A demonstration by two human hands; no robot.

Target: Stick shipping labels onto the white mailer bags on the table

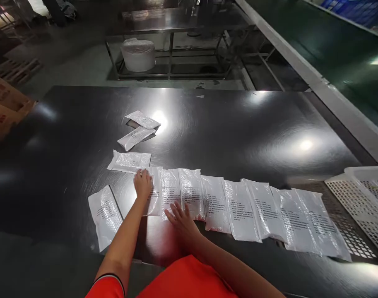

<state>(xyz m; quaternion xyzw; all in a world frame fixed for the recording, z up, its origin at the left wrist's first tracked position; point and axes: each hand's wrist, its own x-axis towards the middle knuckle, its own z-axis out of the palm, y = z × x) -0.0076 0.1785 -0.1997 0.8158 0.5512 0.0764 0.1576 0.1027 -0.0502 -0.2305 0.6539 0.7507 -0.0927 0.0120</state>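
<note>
Lying just right of the nearer left hand (pixel 143 184), the row's left-end packet (pixel 155 192) runs front to back; left grip indeterminate, right hand (pixel 185 223) with fingers apart.

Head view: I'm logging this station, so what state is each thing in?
Row of packets: flat, print up
Loose packets: lying askew
Left hand: fingers on row's left end
Right hand: open, fingers spread
White basket: partly out of frame
Table: shiny, reflecting lights
Green conveyor: motion unclear
Cardboard boxes: blurred, closure unclear
</note>
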